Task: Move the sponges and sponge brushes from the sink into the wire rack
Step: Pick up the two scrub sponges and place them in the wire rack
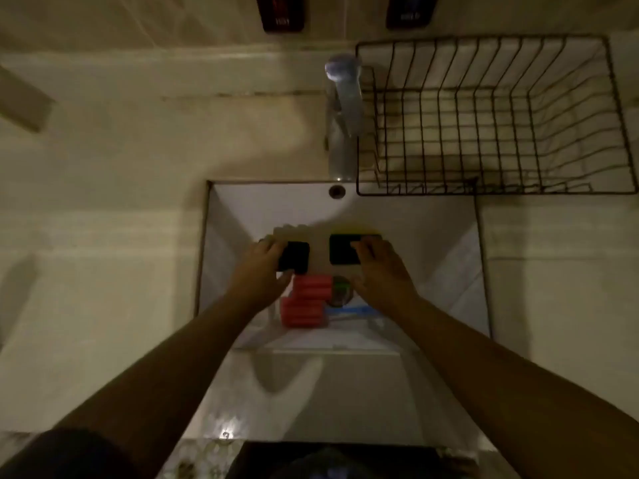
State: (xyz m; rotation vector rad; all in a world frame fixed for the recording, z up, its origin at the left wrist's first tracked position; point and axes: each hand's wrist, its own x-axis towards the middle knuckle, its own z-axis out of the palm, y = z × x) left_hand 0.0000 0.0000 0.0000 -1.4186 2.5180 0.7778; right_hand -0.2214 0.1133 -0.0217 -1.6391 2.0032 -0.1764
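Two dark-topped sponges lie in the white sink (449,257). My left hand (262,267) has its fingers and thumb around the left sponge (296,256). My right hand (377,267) rests its fingers on the right sponge (342,250), which shows a yellow edge at the back. Between my wrists lie two red ribbed sponge brushes (306,300), one behind the other, with a blue handle (352,310) pointing right. The black wire rack (491,119) stands on the counter behind the sink at the right, with nothing in it.
A chrome tap (342,108) rises behind the sink, just left of the rack. The drain (340,292) sits beside the red brushes. Two dark devices hang on the tiled wall at the top. Pale counter lies left and right of the sink.
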